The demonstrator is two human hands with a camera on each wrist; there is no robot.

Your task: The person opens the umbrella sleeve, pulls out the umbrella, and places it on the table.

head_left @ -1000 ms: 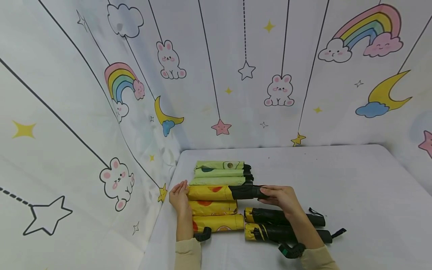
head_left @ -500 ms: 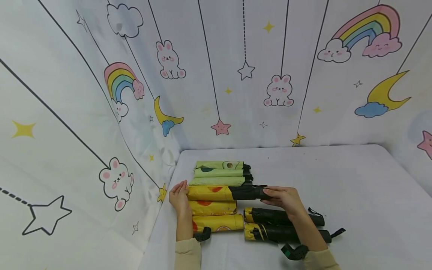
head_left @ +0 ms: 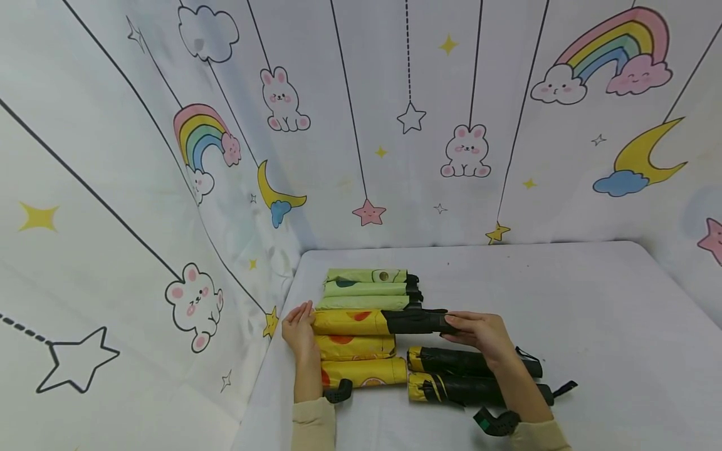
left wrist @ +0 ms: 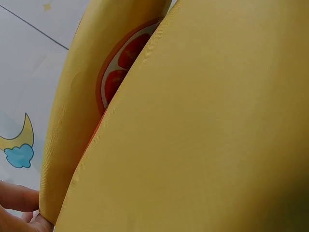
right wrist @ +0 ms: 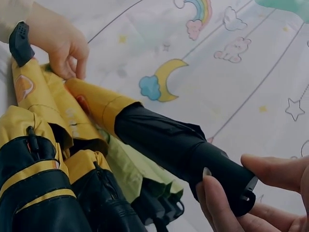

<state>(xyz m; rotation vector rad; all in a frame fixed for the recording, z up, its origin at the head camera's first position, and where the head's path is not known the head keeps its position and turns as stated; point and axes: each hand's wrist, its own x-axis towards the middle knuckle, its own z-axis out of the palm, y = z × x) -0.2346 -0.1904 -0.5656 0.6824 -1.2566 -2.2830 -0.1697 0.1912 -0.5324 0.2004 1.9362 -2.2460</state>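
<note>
Your left grip [head_left: 299,329] pinches yellow sleeve [head_left: 350,322]; your right grip [head_left: 481,333] pinches end of black umbrella [head_left: 414,321], partly inside sleeve. You hold both between 3 green umbrellas [head_left: 366,289] and 2 other yellow sleeves [head_left: 363,373].

white cloth walls [head_left: 423,219] | printed rainbows [head_left: 620,31], rabbits [head_left: 466,153], moons [head_left: 634,156] | white table [head_left: 592,300] | soft light

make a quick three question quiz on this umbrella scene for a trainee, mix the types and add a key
1. True or false: the right hand holds an umbrella by its black end.
2. What colour is the sleeve that the left hand pinches? A) green B) yellow C) blue
3. How many green rolls lie on the table?

Key: 1 true; 2 B; 3 three.
</note>
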